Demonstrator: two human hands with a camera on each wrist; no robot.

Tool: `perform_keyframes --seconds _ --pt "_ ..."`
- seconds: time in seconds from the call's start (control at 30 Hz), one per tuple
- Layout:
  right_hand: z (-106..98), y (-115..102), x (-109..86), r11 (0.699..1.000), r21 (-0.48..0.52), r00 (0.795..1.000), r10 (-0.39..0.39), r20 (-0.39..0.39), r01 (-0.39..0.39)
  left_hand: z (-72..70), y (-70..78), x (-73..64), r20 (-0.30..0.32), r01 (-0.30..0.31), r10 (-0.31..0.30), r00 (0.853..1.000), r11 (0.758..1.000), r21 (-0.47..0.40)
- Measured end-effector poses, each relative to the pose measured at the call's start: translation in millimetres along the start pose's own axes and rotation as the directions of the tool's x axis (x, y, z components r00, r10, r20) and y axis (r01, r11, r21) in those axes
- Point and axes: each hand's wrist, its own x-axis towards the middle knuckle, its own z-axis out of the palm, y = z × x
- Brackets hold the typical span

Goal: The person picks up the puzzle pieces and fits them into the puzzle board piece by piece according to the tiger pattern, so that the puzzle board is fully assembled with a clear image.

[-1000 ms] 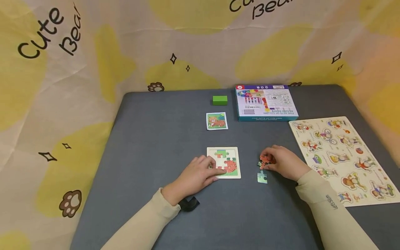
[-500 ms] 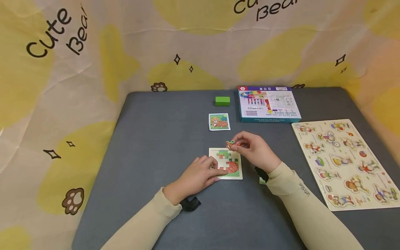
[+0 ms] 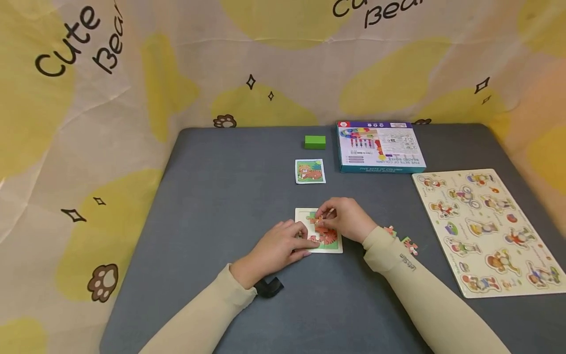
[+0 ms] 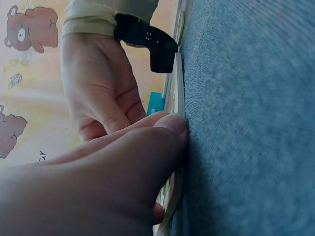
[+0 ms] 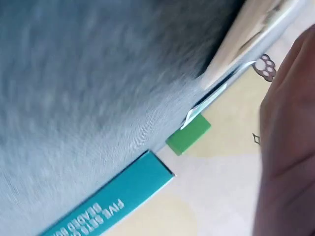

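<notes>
A small square jigsaw board with a light frame lies on the grey table, partly filled with green and orange tiger pieces. My left hand holds its near left side, thumb at the edge and index finger on a laid piece. In the left wrist view that thumb presses the board's edge. Over the board, my right hand pinches an orange jigsaw piece between thumb and fingers; whether it touches the board cannot be told. Loose jigsaw pieces lie beside the right sleeve, which covers part of that spot.
Beyond the board lies a tiger picture card, then a green block. A flat box stands at the back right. A large wooden figure board covers the right side. Patterned cloth hangs behind the table.
My right hand picked up an orange jigsaw piece from the right, carried it left and lowered it over the board. The left hand has stayed at the board's side.
</notes>
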Motion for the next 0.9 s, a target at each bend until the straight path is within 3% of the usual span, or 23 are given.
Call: perform_keyframes --seconds 0.27,0.5,0.6,0.77,0.9 --pt "10.6 1.9 2.5 0.995 -0.099 0.999 -0.01 0.036 0.014 0.6 1.0 0.0 -0.023 -0.016 0.016 1.0 1.0 0.003" --pt "22.1 -1.0 -3.6 0.954 -0.267 0.986 -0.155 -0.055 0.135 0.5 0.7 -1.0 -0.031 -0.007 0.007 0.999 1.0 0.005" --pt "27.9 -0.8 -11.8 0.906 -0.372 0.962 -0.256 -0.096 0.203 0.2 1.3 -0.8 -0.027 -0.006 0.006 1.0 1.0 0.002" --pt "35.6 1.8 -26.8 0.793 -0.542 0.913 -0.394 -0.107 0.279 -0.1 0.1 0.3 -0.029 0.001 -0.002 1.0 1.0 -0.028" --pt "38.6 5.0 -35.8 0.756 -0.578 0.896 -0.435 -0.09 0.308 -0.5 -5.1 1.3 -0.081 0.076 -0.084 0.993 0.992 -0.099"
